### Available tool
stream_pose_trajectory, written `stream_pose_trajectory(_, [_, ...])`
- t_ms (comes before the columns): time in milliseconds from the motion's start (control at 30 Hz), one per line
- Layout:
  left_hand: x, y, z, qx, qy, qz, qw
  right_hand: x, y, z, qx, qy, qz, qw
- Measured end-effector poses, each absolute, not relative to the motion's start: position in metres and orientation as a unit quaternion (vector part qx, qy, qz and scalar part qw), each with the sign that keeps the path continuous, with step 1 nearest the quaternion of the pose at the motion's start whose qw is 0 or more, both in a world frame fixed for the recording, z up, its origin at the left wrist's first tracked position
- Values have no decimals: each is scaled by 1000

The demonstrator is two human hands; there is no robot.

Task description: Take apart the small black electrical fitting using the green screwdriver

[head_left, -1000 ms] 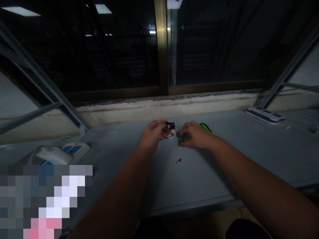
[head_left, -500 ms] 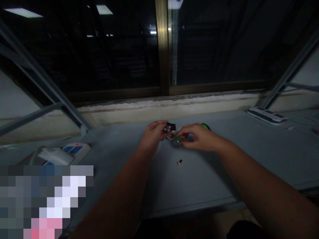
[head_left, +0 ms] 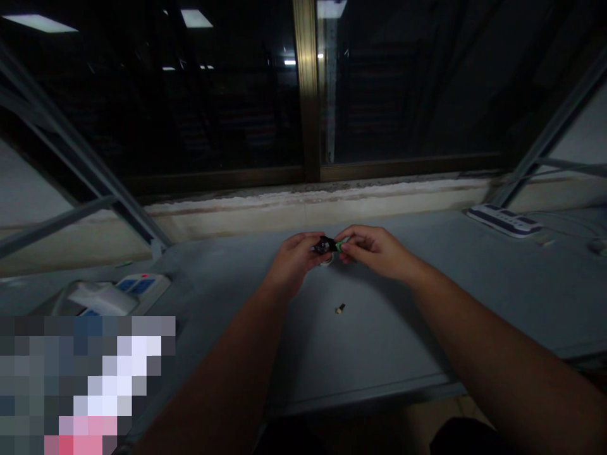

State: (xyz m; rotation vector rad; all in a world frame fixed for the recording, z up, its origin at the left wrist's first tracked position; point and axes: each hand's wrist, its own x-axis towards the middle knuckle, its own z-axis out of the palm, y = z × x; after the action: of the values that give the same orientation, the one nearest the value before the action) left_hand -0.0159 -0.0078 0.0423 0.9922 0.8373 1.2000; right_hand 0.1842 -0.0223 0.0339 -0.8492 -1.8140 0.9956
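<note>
Fingers [head_left: 356,253] of the right hand [head_left: 379,254] are what I see pinched narrow, thumb against index, on a small green part [head_left: 339,245]. Its near end meets a small dark component with metal bits [head_left: 325,244], which the left hand [head_left: 289,262] grips between thumb and fingers; from my distance I cannot tell whether the two are joined or merely touching. Both pieces are held up between the hands, above the gray tabletop [head_left: 379,341]. Just below the dark component I make out part of a white ring-shaped piece [head_left: 326,261], mostly hidden. Nearer the wearer, a tiny pale-and-dark piece [head_left: 340,309] lies on the tabletop, apart from both hands. Farther out, I have a white-and-dark power strip [head_left: 503,221] at far right, and at left another power strip [head_left: 147,285] with a red light, beside a white plug [head_left: 103,297]. Behind runs a dark window [head_left: 213,114].
</note>
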Motion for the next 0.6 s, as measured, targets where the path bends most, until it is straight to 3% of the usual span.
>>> stream_pose_trajectory(267, [-17, -7, 41, 426, 361, 525, 642, 188, -23, 35, -355, -718, 409, 438])
stream_pose_trajectory(600, [-17, -10, 42, 434, 359, 496, 661, 189, -24, 38, -376, -749, 305, 452])
